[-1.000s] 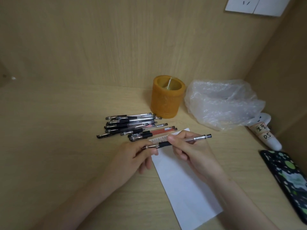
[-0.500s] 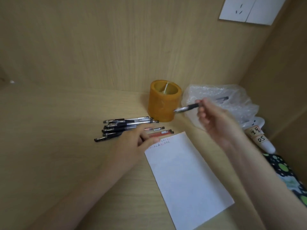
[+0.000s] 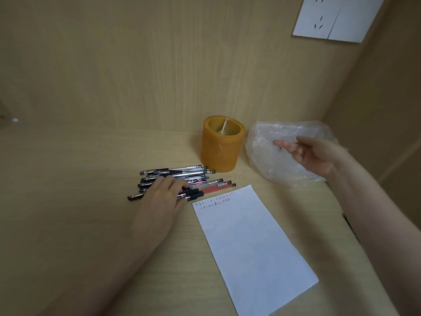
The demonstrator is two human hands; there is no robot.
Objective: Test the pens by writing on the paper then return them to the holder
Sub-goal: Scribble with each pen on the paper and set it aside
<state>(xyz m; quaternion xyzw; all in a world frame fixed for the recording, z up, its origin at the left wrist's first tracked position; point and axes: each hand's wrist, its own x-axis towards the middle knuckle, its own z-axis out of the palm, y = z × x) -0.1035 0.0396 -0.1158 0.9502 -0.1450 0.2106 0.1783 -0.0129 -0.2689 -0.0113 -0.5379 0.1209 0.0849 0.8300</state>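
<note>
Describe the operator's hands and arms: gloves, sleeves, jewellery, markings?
Left hand and right hand are bare: no gloves, rings or watch visible. Forearms bare too, no sleeves in frame. Right hand is motion-blurred, so small details are unclear.

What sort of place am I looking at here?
Most likely a study desk in a wood-panelled nook: a wall socket above, plus a pen holder, loose pens and written-on paper lying on it.

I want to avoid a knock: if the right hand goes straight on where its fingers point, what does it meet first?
Probably the holder: the right hand points left at its upper side, though depth is unclear.
</note>
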